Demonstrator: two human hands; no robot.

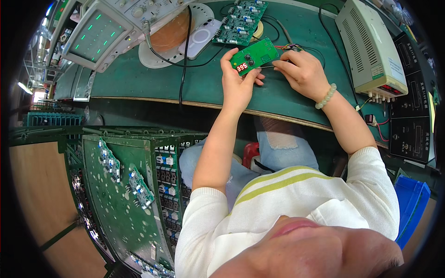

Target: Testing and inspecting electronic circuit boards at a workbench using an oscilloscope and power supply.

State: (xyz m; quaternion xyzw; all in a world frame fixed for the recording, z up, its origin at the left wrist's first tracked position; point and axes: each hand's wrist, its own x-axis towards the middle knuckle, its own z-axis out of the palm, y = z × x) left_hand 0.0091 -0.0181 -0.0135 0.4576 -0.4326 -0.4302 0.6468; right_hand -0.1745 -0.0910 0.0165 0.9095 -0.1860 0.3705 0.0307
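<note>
A small green circuit board [259, 53] with a lit red digit display [242, 67] is tilted above the bench. My left hand [238, 87] grips it by its left end, thumb at the lower edge and fingers around the side. Coloured wires [288, 47] run from the board's right end. Close to that end, my right hand [303, 74] is closed in a pinch on a thin metal-tipped tool [267, 67] pointing at the board's lower edge. Whether it is a screwdriver or a probe I cannot tell.
Larger green boards [238, 22] lie behind my hands. At the left stand an oscilloscope [97, 37] and a phone [200, 38]; a black cable [185, 60] hangs over the bench edge. A power supply [371, 46] stands right. A green rack [120, 194] holds boards below left.
</note>
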